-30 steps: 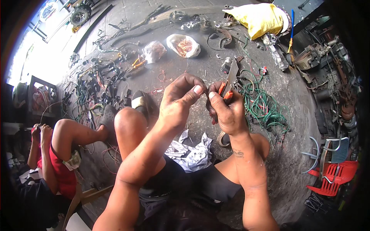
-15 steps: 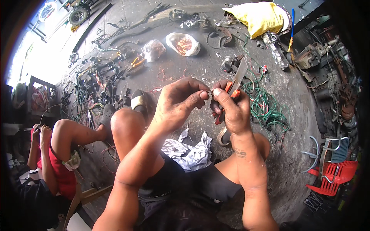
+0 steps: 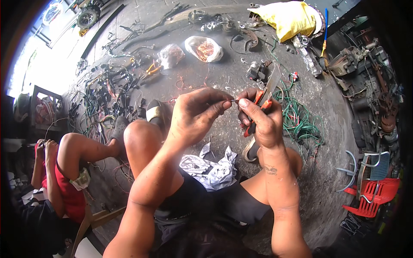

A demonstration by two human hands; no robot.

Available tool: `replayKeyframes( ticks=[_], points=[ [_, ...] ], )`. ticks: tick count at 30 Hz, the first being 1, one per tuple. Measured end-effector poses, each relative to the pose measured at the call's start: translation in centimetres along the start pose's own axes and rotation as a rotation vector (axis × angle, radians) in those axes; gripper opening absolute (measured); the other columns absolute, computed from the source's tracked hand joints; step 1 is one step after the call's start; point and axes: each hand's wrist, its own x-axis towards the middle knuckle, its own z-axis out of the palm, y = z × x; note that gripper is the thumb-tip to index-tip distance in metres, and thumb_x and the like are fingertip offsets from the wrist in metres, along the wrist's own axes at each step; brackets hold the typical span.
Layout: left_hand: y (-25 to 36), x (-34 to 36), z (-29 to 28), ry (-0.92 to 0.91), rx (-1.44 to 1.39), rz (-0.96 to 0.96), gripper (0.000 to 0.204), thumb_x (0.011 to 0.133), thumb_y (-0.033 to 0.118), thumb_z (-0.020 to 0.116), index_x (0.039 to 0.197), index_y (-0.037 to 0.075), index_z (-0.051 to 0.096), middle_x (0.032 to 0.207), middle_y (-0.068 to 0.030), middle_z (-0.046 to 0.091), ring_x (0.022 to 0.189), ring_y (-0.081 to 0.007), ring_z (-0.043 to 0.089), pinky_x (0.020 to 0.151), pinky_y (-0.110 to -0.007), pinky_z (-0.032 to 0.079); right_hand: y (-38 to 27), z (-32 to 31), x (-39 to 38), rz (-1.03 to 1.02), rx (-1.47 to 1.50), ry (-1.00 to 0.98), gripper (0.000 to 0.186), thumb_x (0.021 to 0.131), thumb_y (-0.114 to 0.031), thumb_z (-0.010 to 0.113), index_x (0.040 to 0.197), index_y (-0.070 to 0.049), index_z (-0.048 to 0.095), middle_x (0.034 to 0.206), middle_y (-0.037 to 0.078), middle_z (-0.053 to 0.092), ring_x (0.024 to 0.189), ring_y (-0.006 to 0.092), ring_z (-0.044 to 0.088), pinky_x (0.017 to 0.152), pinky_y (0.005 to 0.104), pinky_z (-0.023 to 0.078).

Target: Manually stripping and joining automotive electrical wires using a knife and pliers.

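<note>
Between both hands runs a short, thin dark wire [image 3: 234, 100]. My left hand [image 3: 200, 109] is closed, pinching one end of it between thumb and fingertips. My right hand [image 3: 262, 116] pinches the other end with thumb and forefinger. In the same right hand sits a knife [image 3: 272, 81] with a broad metal blade pointing up and away and an orange, red and black handle; the fingers partly hide it. Below the hands, a white-and-grey cloth [image 3: 211, 167] lies between my legs.
Tangled green wires [image 3: 299, 120] lie to the right, a heap of dark wiring [image 3: 107, 90] to the left. Ahead are a white bag of copper strands [image 3: 205, 49], a clear plastic bag [image 3: 171, 56] and a yellow sack [image 3: 292, 19]. Another person's leg [image 3: 86, 148] is at left; machine parts [image 3: 374, 86] line the right.
My hands have drawn slightly apart, and the wire between them shows longer. My right hand has moved a little to the right with the knife.
</note>
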Motion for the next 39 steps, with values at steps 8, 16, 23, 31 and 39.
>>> replayKeyframes(
  ticks=[8, 16, 23, 31, 39],
  points=[
    [-0.3, 0.5, 0.5, 0.118, 0.309, 0.321, 0.017, 0.077, 0.008, 0.074, 0.093, 0.004, 0.070, 0.083, -0.0084, 0.066, 0.078, -0.0183, 0.064, 0.072, -0.029, 0.050, 0.1, -0.1, -0.1, 0.042, -0.022, -0.032, 0.010, 0.089, -0.011, 0.056, 0.091, -0.003, 0.062, 0.060, -0.002, 0.051, 0.046, 0.0032, 0.042, 0.039, 0.0193, 0.031],
    [-0.1, 0.2, 0.4, 0.069, 0.381, 0.327, 0.017, 0.074, 0.004, 0.072, 0.091, 0.005, 0.068, 0.078, -0.0066, 0.062, 0.071, -0.0181, 0.059, 0.066, -0.030, 0.047, 0.3, 0.6, -0.2, 0.104, 0.022, 0.033, 0.011, 0.089, -0.013, 0.054, 0.088, -0.003, 0.059, 0.057, -0.003, 0.049, 0.044, 0.0039, 0.041, 0.037, 0.0202, 0.031],
    [0.5, 0.6, -0.3, -0.062, 0.453, 0.448, 0.021, 0.074, -0.002, 0.070, 0.094, 0.004, 0.065, 0.079, -0.0088, 0.059, 0.071, -0.0223, 0.060, 0.063, -0.032, 0.048, 0.2, 0.5, -0.2, 0.090, -0.022, -0.024, 0.010, 0.088, -0.011, 0.054, 0.087, -0.002, 0.059, 0.064, -0.005, 0.050, 0.055, 0.0016, 0.042, 0.050, 0.0192, 0.033],
    [0.5, 0.4, 0.5, 0.006, 0.500, 0.505, 0.016, 0.075, -0.008, 0.062, 0.088, 0.002, 0.059, 0.083, -0.0119, 0.054, 0.075, -0.0313, 0.057, 0.065, -0.037, 0.047, 0.2, 0.5, -0.2, 0.053, -0.115, -0.118, 0.008, 0.086, -0.008, 0.053, 0.081, -0.003, 0.056, 0.066, -0.007, 0.046, 0.062, 0.0018, 0.039, 0.054, 0.0218, 0.032],
    [1.3, 0.2, 0.0, -0.010, 0.489, 0.446, 0.018, 0.072, -0.003, 0.064, 0.089, 0.003, 0.061, 0.083, -0.0123, 0.056, 0.077, -0.0312, 0.057, 0.068, -0.038, 0.047, -0.1, 0.7, -0.5, 0.166, -0.020, -0.030, 0.008, 0.087, -0.009, 0.053, 0.080, -0.005, 0.055, 0.063, -0.008, 0.045, 0.058, 0.0011, 0.037, 0.051, 0.0211, 0.030]
  ],
)
